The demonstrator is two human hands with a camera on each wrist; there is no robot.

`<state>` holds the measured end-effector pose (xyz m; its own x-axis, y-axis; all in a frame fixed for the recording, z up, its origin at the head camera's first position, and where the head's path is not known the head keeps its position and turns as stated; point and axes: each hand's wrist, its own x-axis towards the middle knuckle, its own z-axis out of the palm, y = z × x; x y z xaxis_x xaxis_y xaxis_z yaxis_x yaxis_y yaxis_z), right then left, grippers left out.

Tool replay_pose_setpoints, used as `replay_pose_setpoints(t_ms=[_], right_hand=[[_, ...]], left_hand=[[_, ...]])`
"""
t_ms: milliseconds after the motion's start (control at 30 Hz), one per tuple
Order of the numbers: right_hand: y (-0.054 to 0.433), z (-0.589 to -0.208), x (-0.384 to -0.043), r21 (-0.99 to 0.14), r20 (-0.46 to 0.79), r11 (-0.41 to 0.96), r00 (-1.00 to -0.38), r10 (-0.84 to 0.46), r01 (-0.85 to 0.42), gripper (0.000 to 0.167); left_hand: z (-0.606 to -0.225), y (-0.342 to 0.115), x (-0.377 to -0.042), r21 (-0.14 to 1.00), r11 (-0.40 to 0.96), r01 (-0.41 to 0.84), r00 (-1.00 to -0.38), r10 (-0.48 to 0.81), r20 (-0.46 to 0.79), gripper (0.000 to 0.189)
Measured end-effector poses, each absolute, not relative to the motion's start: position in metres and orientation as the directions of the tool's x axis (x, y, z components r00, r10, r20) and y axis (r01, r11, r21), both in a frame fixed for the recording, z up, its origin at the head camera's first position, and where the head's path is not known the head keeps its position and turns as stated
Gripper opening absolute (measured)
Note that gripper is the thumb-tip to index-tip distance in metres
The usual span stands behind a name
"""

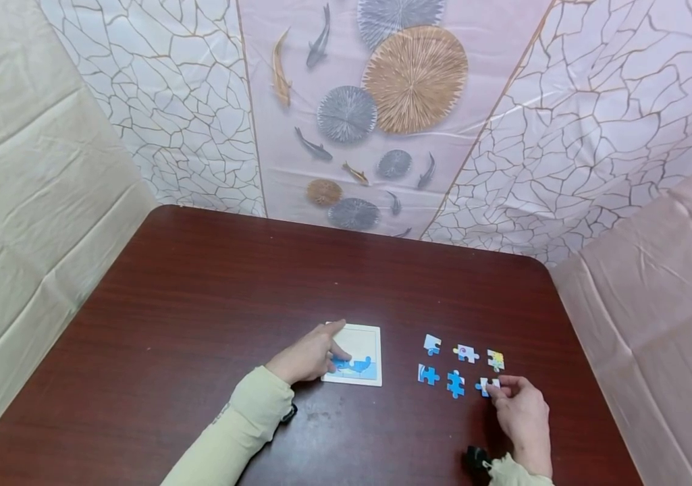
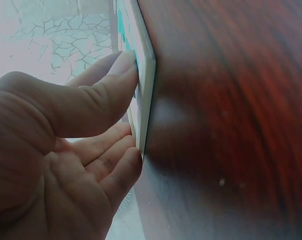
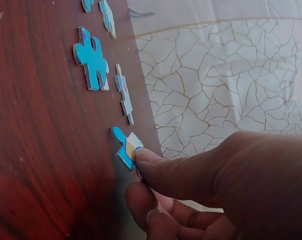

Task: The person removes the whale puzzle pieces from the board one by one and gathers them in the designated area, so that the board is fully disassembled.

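Note:
A square puzzle tray point(image 1: 371, 329) with a pale rim lies on the table, its lower part filled with blue pieces point(image 1: 359, 366). My left hand point(image 1: 309, 353) rests on the tray's left side with fingers stretched out; the left wrist view shows thumb point(image 2: 118, 75) and fingertips touching the board near its edge. To the right, my right hand point(image 1: 522, 406) pinches a blue and white jigsaw piece point(image 3: 123, 147) by its edge between thumb and fingers. Other loose jigsaw pieces lie near it, including a blue one point(image 1: 456, 384) and a yellow-patterned one point(image 1: 495, 360).
More loose pieces lie between the tray and the right hand, among them a white one with a swirl point(image 1: 466, 353) and a blue-white one point(image 1: 433, 344). The dark reddish wooden table point(image 1: 230, 283) is bordered by patterned cloth point(image 1: 200, 101) at the back and sides.

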<state>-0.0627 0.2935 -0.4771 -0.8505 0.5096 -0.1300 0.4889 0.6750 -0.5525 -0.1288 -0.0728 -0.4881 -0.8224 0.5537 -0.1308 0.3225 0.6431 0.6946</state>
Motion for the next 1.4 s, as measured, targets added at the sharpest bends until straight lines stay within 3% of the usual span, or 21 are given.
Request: replay_pose_setpoints(t_ms=[1400], right_hand=[[0.2941, -0.4804, -0.0639, -0.534, -0.173, 0.677, -0.849, 0.500, 0.507, 0.026]], left_hand=[[-0.4877, -0.0722, -0.1285, 0.682, 0.649, 0.337, -0.822, 0.556, -0.123, 0.031]])
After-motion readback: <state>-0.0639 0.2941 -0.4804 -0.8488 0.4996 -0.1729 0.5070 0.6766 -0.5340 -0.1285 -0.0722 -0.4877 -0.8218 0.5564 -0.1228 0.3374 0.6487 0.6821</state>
